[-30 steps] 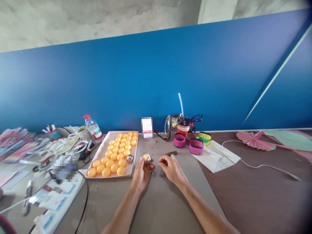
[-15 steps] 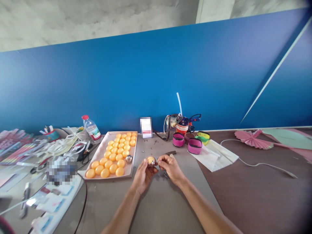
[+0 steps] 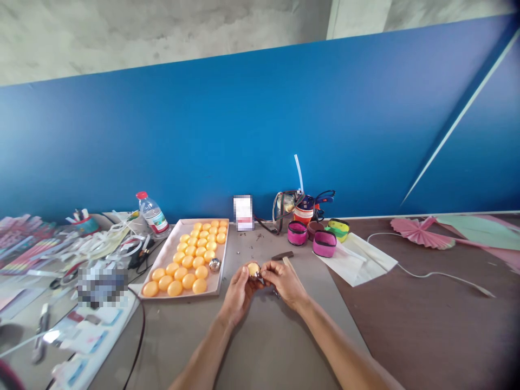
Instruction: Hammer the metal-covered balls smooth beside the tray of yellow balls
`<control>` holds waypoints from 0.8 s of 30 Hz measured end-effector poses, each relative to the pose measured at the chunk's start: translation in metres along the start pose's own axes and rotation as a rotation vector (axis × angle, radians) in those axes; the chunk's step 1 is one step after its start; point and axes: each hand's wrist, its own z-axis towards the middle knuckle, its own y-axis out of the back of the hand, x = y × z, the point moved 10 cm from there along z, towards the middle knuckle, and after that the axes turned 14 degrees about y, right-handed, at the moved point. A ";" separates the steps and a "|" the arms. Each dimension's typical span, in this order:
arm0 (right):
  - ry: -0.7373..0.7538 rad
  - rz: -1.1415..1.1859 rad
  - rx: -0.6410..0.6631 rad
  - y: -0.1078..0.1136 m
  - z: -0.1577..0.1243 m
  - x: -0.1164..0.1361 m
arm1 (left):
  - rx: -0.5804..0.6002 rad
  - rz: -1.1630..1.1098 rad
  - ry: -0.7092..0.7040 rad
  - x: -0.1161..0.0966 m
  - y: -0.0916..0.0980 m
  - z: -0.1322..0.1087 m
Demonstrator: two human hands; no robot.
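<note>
My left hand (image 3: 239,292) is closed around an orange ball (image 3: 253,270) partly covered in shiny silver pieces. The fingertips of my right hand (image 3: 284,281) are pinched against the ball's right side; whatever they hold is too small to make out. Below the right fingers, small shiny bits (image 3: 277,293) lie on the grey mat, partly hidden by the hand. Left of my hands, a shallow pinkish-white tray (image 3: 222,271) holds many plain orange balls (image 3: 188,281). One ball wholly covered in silver (image 3: 215,264) sits at its right side.
Behind my right hand lies a dark-headed tool with a pale handle (image 3: 282,255), like a hammer. Pink bands (image 3: 324,244) and white paper (image 3: 357,262) lie to the right. A water bottle (image 3: 153,215) stands behind the tray. Cables and clutter fill the left; a blue partition (image 3: 252,135) rises behind.
My right fingers have moved slightly left, from just beside the ball to touching it. The ball has turned in my left hand, showing more orange on top.
</note>
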 end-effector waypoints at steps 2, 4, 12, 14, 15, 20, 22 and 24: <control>-0.010 0.025 0.010 -0.001 0.000 -0.004 | 0.001 0.020 -0.013 -0.001 -0.001 -0.001; -0.017 0.064 0.014 -0.002 -0.001 -0.008 | -0.003 0.047 -0.019 -0.001 -0.001 -0.002; -0.068 0.048 0.008 0.005 -0.001 -0.026 | -0.055 0.179 -0.068 0.002 0.010 -0.001; -0.074 0.021 0.035 0.003 -0.001 -0.028 | -0.048 0.164 -0.060 0.004 0.010 0.000; -0.069 0.008 0.047 0.002 -0.001 -0.027 | -0.041 0.146 -0.055 0.005 0.009 0.000; -0.012 -0.015 0.017 0.002 0.002 -0.020 | -0.012 0.038 -0.020 0.008 0.003 0.001; 0.000 0.016 -0.013 0.005 0.003 -0.018 | 0.002 -0.017 0.008 0.009 0.001 0.002; 0.025 -0.087 -0.039 0.014 0.004 -0.014 | 0.003 -0.059 0.049 0.012 0.002 0.004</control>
